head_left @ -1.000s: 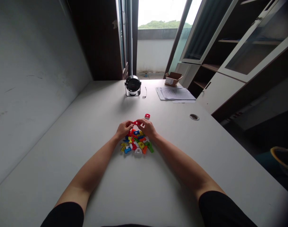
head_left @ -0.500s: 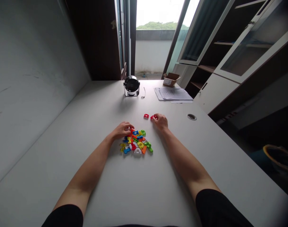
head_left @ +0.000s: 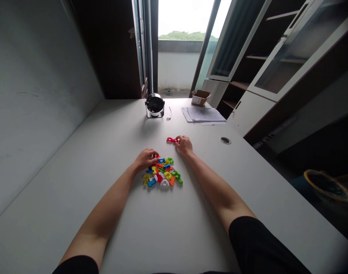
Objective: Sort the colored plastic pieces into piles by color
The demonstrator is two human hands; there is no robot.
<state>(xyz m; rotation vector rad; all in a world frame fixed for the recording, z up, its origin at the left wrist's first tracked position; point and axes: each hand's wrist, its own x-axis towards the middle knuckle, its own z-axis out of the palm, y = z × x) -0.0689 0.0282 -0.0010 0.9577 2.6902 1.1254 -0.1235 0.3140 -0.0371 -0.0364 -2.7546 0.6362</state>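
Observation:
My right hand (head_left: pixel 184 145) rests on the desk above the pile, its fingertips pinching the end of a joined pair of red plastic building pieces (head_left: pixel 172 140). My left hand (head_left: pixel 146 159) lies at the upper left edge of a loose pile of small colored plastic pieces (head_left: pixel 162 174). Its fingertips touch a red piece (head_left: pixel 157 156), and what they grip is hidden. The pile mixes red, blue, yellow, green, orange and white pieces.
The white desk (head_left: pixel 111 213) runs against a grey wall on the left. At its far end stand a small round desk fan (head_left: pixel 155 105), papers (head_left: pixel 202 114) and an open cardboard box (head_left: pixel 200 98). A cable grommet (head_left: pixel 225 140) sits right, beside a glass-fronted cabinet (head_left: pixel 279 64).
The two separate red pieces now form one joined pair. My right hand has moved left with them, and my left hand stays at the pile. The view has shifted slightly.

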